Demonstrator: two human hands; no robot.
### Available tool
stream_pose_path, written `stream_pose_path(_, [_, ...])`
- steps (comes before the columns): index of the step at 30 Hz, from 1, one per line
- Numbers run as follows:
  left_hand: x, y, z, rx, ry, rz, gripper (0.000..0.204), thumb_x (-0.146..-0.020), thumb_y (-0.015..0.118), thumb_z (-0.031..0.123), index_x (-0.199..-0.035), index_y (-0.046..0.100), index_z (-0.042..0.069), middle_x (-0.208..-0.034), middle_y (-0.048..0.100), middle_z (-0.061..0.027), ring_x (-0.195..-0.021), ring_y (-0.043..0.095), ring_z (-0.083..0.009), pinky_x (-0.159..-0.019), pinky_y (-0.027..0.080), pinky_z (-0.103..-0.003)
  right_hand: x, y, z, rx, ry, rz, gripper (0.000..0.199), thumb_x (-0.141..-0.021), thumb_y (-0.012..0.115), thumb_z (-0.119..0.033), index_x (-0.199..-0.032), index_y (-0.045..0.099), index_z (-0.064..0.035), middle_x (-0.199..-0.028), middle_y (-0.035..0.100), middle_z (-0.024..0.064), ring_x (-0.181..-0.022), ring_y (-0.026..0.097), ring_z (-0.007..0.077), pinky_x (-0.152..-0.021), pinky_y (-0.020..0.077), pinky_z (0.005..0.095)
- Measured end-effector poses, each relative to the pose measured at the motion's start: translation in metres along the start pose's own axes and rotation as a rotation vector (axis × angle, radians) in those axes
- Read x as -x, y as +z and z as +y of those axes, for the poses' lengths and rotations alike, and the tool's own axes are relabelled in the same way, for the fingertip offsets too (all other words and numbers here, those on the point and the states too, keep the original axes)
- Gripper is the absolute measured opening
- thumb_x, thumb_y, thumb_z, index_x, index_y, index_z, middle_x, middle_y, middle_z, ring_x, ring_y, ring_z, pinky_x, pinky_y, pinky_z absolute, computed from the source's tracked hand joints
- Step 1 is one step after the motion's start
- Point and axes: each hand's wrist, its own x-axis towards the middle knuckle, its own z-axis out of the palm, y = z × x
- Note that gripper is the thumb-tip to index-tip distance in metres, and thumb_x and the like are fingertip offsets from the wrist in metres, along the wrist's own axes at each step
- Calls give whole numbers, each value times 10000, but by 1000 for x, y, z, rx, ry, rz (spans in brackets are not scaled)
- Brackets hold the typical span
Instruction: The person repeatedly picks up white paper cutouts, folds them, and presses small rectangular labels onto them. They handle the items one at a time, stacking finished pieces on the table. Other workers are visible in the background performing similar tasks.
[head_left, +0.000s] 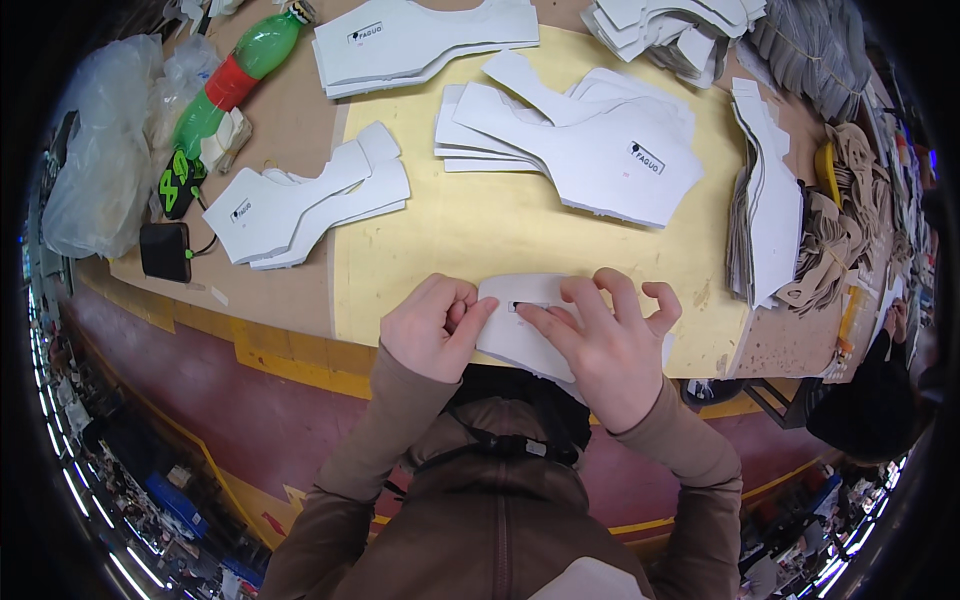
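Observation:
A white cut piece (510, 345) of flat sheet material lies at the table's near edge, in front of my body. My left hand (430, 325) pinches its left edge between thumb and curled fingers. Over its right part is my right hand (615, 345), fingers spread and raised, while the thumb presses on a small dark-framed label (528, 306) on the piece. The right end of the piece is partly covered by that hand. Farther back sits a fanned stack of white pieces (590, 150) with a similar label on top.
Yellow sheeting (400, 260) covers the table's middle. More white stacks lie at left (310, 205), back (425, 45) and right (770, 210). A green bottle (270, 45), black power bank (165, 251) and plastic bag (105, 150) stand left. Brown strips (830, 240) and a person in black (870, 400) are right.

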Motion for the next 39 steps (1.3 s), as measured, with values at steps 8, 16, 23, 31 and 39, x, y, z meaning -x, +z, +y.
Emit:
stream_pose_path(8, [0, 0, -4, 0, -27, -9, 186, -854, 813, 134, -826, 654, 41, -630, 525, -17, -528, 477, -110, -514, 435, -261, 1, 5, 19, -189, -16, -30, 306, -801, 731, -150, -1078, 781, -269, -1026, 599, -34, -1019, 565, 177, -960, 285, 466])
stream_pose_path(16, [2, 3, -1, 54, -64, 14, 219, -818, 840, 82, -805, 633, 9, -627, 497, 19, -552, 432, -54, -515, 378, -222, 10, 3, 28, -413, 233, -26, 301, -822, 784, -142, -1122, 754, -143, -1008, 612, -15, -963, 570, 188, -946, 329, 395])
stream_pose_path(23, [0, 2, 1, 28, -50, 3, 225, -821, 841, 93, -821, 631, 10, -638, 507, 14, -545, 445, -51, -511, 388, -218, 10, 5, 22, -333, 126, -23, 318, -817, 734, -130, -1121, 759, -223, -1095, 625, -20, -1003, 576, 179, -965, 313, 428])
stream_pose_path(31, [9, 14, -3, -334, 428, 254, 282, -776, 812, 55, -1044, 727, 72, -1033, 665, -39, -936, 612, -215, -798, 503, -340, 12, 4, 21, -250, 51, -26, 312, -813, 733, -156, -1122, 734, -194, -1119, 633, -2, -1040, 580, 186, -975, 314, 432])
stream_pose_path(39, [39, 21, -12, -761, 551, 12, 469, -846, 634, 107, -1285, 714, 248, -1295, 634, 53, -1200, 546, -267, -1110, 343, -483, 16, -10, 9, -337, 409, -102, 306, -831, 785, -218, -1091, 691, -89, -977, 636, 26, -982, 560, 229, -946, 320, 439])
